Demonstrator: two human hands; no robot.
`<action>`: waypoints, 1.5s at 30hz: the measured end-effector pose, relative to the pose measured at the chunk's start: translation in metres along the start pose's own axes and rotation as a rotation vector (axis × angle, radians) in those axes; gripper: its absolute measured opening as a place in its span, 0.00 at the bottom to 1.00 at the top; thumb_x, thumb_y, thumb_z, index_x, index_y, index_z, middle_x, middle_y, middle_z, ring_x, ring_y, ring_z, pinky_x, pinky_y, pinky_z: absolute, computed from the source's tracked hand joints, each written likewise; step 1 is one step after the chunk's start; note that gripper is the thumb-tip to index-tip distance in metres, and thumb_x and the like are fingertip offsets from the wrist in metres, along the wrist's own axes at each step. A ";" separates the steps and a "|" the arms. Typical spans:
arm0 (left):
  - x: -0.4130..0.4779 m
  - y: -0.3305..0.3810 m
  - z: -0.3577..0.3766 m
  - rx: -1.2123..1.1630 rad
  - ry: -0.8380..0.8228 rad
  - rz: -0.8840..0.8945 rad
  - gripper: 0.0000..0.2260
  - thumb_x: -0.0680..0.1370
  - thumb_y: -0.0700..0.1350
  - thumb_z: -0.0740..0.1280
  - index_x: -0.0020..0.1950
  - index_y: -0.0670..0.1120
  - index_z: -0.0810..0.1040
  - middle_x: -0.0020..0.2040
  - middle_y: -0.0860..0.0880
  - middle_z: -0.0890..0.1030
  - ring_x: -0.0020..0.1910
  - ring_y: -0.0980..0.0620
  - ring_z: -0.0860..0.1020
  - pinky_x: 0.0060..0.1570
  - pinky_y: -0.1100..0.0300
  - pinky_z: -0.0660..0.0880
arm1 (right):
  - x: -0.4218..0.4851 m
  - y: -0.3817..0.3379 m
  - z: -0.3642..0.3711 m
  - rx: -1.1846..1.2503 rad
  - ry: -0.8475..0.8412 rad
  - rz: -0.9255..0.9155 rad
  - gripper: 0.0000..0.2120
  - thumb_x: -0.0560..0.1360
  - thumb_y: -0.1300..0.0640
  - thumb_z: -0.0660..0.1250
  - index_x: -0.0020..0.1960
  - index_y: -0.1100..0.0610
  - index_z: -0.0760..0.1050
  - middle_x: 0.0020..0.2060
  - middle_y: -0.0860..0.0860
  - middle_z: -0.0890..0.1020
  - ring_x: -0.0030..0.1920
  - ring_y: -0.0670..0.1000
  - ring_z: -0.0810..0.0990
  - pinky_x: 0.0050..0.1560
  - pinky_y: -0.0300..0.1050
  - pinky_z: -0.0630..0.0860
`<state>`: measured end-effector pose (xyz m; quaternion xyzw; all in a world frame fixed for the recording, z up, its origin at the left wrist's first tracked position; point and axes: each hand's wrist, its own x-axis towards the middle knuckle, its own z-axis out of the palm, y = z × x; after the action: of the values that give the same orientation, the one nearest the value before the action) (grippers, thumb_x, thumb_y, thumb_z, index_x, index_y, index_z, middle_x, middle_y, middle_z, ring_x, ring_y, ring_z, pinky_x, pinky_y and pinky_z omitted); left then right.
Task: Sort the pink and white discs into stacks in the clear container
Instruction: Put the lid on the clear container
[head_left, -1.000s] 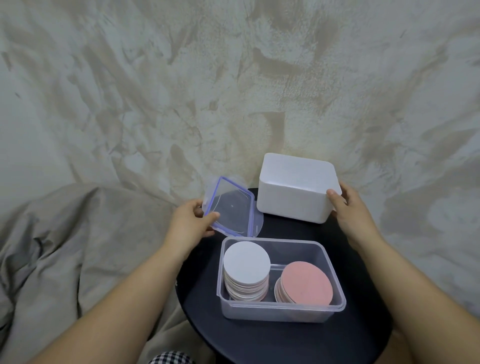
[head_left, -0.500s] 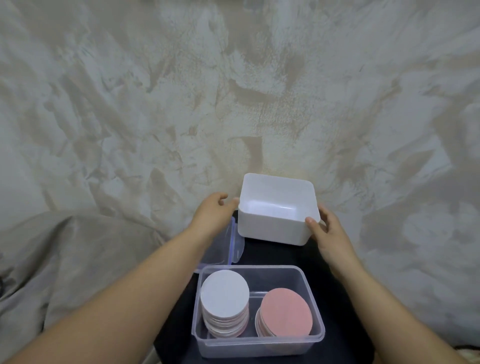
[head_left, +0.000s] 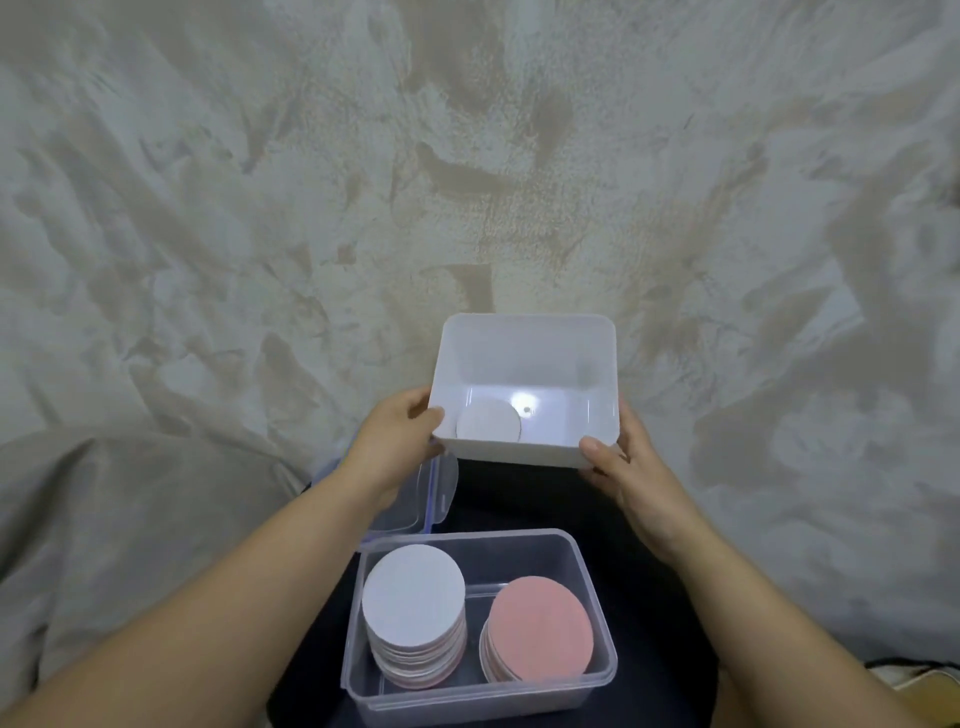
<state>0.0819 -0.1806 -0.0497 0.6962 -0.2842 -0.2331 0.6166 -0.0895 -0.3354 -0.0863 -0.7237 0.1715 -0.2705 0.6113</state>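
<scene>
A white plastic box (head_left: 524, 353) is tipped with its opening toward me, above the far side of the black round table (head_left: 644, 582). My left hand (head_left: 395, 447) grips its left wall and my right hand (head_left: 618, 467) grips its right front corner. One white disc (head_left: 488, 428) lies inside the box. Nearer to me stands the clear container (head_left: 597, 670), holding a stack topped by a white disc (head_left: 413, 595) on the left and a stack topped by a pink disc (head_left: 540, 626) on the right.
The clear lid with blue clips (head_left: 434, 493) lies on the table under my left wrist. A beige cloth (head_left: 130, 519) is bunched at the left. A mottled plaster wall (head_left: 467, 156) rises right behind the table.
My left hand left the lid and took the white box. Both hands turned the box from upside down until its opening faces me, showing a disc inside.
</scene>
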 end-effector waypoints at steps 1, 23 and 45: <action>-0.002 0.001 -0.003 -0.021 -0.014 0.020 0.15 0.80 0.36 0.56 0.49 0.54 0.76 0.50 0.54 0.81 0.52 0.50 0.79 0.55 0.54 0.77 | -0.001 -0.004 0.002 -0.021 -0.004 -0.018 0.43 0.63 0.40 0.69 0.73 0.36 0.51 0.68 0.38 0.67 0.63 0.42 0.73 0.68 0.51 0.68; 0.003 0.044 0.011 0.853 -0.168 0.608 0.19 0.76 0.42 0.66 0.66 0.50 0.72 0.64 0.50 0.69 0.60 0.51 0.71 0.59 0.61 0.67 | -0.033 -0.051 0.031 -0.113 0.228 -0.362 0.35 0.62 0.56 0.77 0.59 0.29 0.68 0.72 0.42 0.63 0.64 0.35 0.69 0.51 0.26 0.71; -0.012 0.050 0.005 0.605 -0.134 0.444 0.07 0.74 0.41 0.68 0.43 0.51 0.71 0.41 0.54 0.78 0.42 0.54 0.77 0.42 0.63 0.72 | -0.044 -0.048 0.010 0.010 0.265 -0.301 0.32 0.62 0.57 0.77 0.57 0.30 0.71 0.69 0.43 0.69 0.61 0.39 0.74 0.50 0.28 0.73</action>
<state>0.0644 -0.1805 -0.0013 0.7515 -0.5237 -0.0443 0.3989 -0.1221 -0.2930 -0.0488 -0.6962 0.1391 -0.4525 0.5397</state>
